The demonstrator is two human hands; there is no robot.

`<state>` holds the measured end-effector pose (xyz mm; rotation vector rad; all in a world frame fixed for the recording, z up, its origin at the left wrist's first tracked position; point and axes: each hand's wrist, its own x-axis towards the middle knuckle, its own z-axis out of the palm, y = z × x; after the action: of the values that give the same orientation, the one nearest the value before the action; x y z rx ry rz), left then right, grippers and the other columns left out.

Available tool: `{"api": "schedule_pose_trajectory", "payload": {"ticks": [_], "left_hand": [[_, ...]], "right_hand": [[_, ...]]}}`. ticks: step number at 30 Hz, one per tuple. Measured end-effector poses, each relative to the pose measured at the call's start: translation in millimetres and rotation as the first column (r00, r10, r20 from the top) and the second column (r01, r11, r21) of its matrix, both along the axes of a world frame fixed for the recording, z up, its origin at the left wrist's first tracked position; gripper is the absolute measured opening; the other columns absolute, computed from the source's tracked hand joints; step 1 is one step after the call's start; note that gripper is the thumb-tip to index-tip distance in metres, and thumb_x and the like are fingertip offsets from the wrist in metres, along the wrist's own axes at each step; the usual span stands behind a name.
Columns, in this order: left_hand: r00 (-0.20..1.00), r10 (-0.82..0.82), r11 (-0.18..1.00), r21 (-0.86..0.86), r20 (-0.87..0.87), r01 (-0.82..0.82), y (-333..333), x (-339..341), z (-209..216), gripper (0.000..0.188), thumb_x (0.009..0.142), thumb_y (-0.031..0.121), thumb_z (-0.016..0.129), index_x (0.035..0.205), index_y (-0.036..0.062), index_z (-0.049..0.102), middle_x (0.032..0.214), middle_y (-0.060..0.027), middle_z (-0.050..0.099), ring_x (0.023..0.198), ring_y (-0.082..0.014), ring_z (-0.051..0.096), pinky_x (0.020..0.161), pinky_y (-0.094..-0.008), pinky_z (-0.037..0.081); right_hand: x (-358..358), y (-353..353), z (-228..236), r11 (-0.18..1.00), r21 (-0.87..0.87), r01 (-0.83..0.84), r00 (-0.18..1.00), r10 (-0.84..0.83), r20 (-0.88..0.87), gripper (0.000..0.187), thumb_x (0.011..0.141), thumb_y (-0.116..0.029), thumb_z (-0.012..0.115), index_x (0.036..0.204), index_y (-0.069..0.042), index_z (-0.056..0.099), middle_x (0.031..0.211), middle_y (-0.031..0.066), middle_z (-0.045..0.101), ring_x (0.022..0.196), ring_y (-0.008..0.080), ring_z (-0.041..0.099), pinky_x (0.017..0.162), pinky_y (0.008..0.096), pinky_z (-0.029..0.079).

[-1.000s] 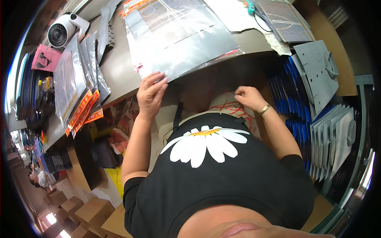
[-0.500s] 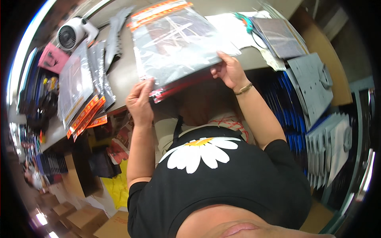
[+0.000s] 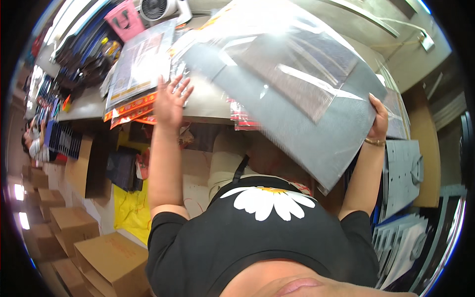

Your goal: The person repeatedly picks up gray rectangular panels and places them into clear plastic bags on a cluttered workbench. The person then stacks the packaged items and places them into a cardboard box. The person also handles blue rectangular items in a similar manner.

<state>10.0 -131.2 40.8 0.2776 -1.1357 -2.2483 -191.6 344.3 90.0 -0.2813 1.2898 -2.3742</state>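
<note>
From where I stand, the person's right hand [image 3: 379, 121] has hold of a big grey packet [image 3: 316, 136] by its right edge, thumb and fingers bent round it. The packet is wrapped in clear, shiny plastic, with a brownish rectangle showing on its face. It slants across the table [image 3: 203, 106], its nearest corner sticking out past the near edge toward the person's lap.

The left hand [image 3: 169, 109] is empty, fingers spread and raised at the near edge of the table. It's just beside a stack of sleeved sheets [image 3: 143, 64] with orange strips along their near ends; I can't tell whether the fingertips touch it. Some red-and-clear plastic [image 3: 242, 116] pokes out under the packet's left side, hanging over the table edge.

Farther off to the left are a pink bag [image 3: 124, 21] and a white fan [image 3: 157, 7]. On the right, below table height, a grey case [image 3: 403, 166] leans near the forearm. Brown cartons [image 3: 111, 262] sit to the near left, with a yellow plastic sheet [image 3: 129, 213] beside them, and a co-worker [image 3: 37, 146] is visible at the far left.
</note>
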Motion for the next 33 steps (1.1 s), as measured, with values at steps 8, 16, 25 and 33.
{"api": "schedule_pose_trajectory", "payload": {"ticks": [8,16,25,33], "left_hand": [[0.807,-0.399,0.913,-0.107,-0.436,0.393,109,30,34,0.078,0.087,0.051,0.056,0.142,0.0036,0.027,0.145,-0.0166,0.033,0.128,-0.0349,0.040,0.106,-0.0514,0.033],[0.992,-0.090,0.994,-0.078,-0.093,0.083,133,53,19,0.054,0.093,0.025,0.053,0.138,0.0012,0.035,0.133,-0.0172,0.047,0.118,-0.0315,0.050,0.101,-0.0469,0.039],[0.920,0.330,0.915,-0.312,0.213,-0.256,51,69,85,0.050,0.091,0.021,0.057,0.131,-0.0050,0.043,0.119,-0.0161,0.057,0.102,-0.0297,0.060,0.087,-0.0418,0.051],[0.722,0.672,0.459,-0.857,0.165,-0.232,-182,77,183,0.039,0.090,0.028,0.054,0.107,-0.0059,0.064,0.105,-0.0140,0.064,0.100,-0.0226,0.059,0.090,-0.0335,0.046]], "right_hand": [[29,-78,-5,0.966,-0.182,-0.182,0.982,0.187,0.013,0.023,0.093,-0.016,0.051,0.101,0.004,0.060,0.088,0.0109,0.067,0.076,0.0159,0.066,0.067,0.0246,0.053],[74,-172,-9,0.964,-0.243,-0.109,0.993,0.092,-0.078,0.027,0.089,-0.022,0.064,0.105,0.000,0.060,0.090,0.0050,0.065,0.076,0.0116,0.063,0.064,0.0254,0.053],[145,-165,-33,0.732,0.317,-0.603,0.743,0.660,-0.111,0.050,0.087,-0.032,0.066,0.121,0.003,0.055,0.075,0.0070,0.064,0.064,0.0092,0.059,0.056,0.0222,0.049],[90,-23,-53,0.628,0.588,0.510,0.797,-0.087,-0.597,0.033,0.087,-0.018,0.063,0.115,0.001,0.060,0.088,0.0088,0.066,0.073,0.0111,0.061,0.067,0.0276,0.052]]}}
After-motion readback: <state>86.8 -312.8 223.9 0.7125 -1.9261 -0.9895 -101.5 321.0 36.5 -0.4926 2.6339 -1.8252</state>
